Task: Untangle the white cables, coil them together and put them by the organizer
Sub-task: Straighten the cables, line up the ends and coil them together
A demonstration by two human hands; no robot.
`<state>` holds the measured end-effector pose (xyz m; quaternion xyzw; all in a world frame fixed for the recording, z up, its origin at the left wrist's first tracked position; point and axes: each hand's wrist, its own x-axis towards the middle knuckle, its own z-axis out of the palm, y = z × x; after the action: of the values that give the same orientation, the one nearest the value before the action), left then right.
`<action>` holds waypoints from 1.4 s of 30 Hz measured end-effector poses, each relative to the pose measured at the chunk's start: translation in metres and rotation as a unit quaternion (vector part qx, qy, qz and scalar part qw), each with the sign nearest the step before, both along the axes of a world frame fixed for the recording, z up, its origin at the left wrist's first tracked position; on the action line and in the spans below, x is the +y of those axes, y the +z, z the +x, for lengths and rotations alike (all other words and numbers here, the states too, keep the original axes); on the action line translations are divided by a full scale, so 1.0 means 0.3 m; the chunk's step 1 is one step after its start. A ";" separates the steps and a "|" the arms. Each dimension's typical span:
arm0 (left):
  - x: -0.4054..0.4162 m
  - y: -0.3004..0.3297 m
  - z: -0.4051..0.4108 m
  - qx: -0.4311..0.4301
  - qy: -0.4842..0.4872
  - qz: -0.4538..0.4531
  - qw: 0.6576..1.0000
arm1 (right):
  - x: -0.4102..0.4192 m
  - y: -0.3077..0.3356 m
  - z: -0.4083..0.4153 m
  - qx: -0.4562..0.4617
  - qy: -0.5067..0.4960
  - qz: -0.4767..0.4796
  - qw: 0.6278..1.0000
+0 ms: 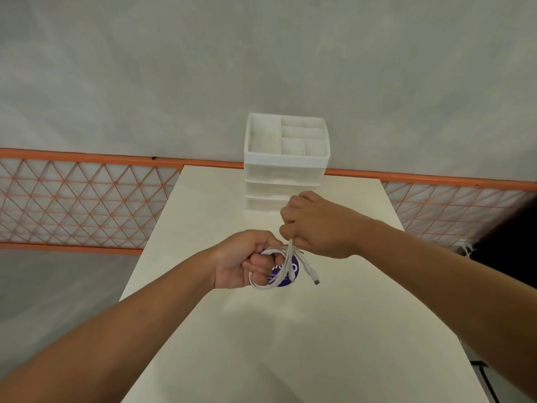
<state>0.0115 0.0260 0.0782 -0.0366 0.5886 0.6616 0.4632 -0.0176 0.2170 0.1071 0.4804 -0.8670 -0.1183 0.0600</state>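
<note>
Above the table (334, 330), at 6 o'clock of the organizer (287, 158), the left hand (241, 258) grips the white cables (279, 270) as a coil while the right hand (315, 223) pinches the tails, which should probably wrap snugly.

A cream tabletop (334, 330) fills the lower middle of the view and narrows toward its far edge. Behind that edge stands a plain grey-white wall (261, 53) (it looks like fabric or plaster; I cannot tell which). Along the bottom of the wall runs an orange rail (87, 157), and under it an orange lattice panel (81, 202) with a diamond pattern, seen on both sides of the tabletop. The grey floor (58, 286) is at the lower left. The light is soft and even.
</note>
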 end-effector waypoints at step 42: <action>0.060 0.023 0.003 0.215 0.026 -0.082 0.973 | -0.064 -0.082 0.133 -0.497 -0.298 -0.538 0.613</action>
<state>0.0123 0.0440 0.0851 0.0533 0.7255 0.6150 0.3042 0.0222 0.1977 0.0827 0.0628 -0.7676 0.6146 -0.1704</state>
